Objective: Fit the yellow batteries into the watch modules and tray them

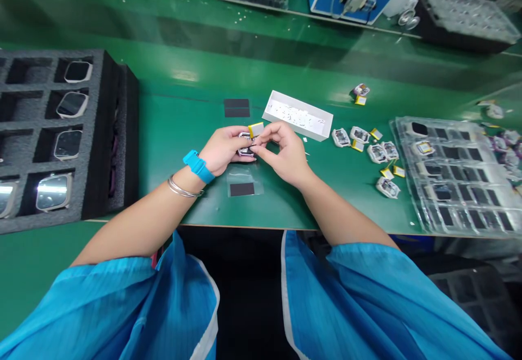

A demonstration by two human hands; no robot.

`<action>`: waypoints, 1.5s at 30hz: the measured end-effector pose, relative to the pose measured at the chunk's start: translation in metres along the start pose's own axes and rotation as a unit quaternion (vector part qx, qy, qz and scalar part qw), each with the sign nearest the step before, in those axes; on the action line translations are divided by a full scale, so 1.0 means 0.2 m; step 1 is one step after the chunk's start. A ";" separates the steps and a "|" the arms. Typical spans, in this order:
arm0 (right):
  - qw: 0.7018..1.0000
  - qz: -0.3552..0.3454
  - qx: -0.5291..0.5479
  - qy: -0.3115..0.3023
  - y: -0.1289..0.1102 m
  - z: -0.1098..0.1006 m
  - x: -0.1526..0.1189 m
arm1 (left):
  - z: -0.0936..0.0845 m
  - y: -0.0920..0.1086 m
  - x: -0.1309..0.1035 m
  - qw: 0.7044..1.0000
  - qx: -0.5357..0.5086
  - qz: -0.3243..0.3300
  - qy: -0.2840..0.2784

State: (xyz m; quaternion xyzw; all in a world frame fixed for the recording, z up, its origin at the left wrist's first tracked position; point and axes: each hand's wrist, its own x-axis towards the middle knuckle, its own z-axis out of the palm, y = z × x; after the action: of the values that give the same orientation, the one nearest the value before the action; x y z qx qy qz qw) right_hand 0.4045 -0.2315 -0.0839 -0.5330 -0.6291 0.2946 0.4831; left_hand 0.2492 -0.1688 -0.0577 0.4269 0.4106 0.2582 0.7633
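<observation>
A small rounded-rect. watch module (246,143), silvery w/ a yellow-wrapped flat cell on top, is cradled in the left hand (223,150), fingers curled under it. Its top edge is pinched by the right hand (284,153), thumb & forefinger pressed together. Just below both hands a clear film sachet w/ black pad (243,187) is laid flat on the glossy green bench (175,126). Beyond the right hand, a white rectangular tray (297,114); further right, loose modules (377,153) & a clear blister tray (457,175). Left of the left hand, a dark foam grid (87,131) w/ shiny watch faces.
</observation>
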 end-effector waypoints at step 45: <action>0.997 0.047 0.007 0.055 -0.05 -0.03 0.03 | 0.01 0.04 0.01 0.998 0.055 -0.039 0.001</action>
State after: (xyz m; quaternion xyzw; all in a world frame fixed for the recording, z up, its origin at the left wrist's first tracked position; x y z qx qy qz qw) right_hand 0.4067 -0.2301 -0.0711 -0.5737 -0.5738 0.2921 0.5062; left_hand 0.2520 -0.1649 -0.0514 0.4520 0.4413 0.2056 0.7475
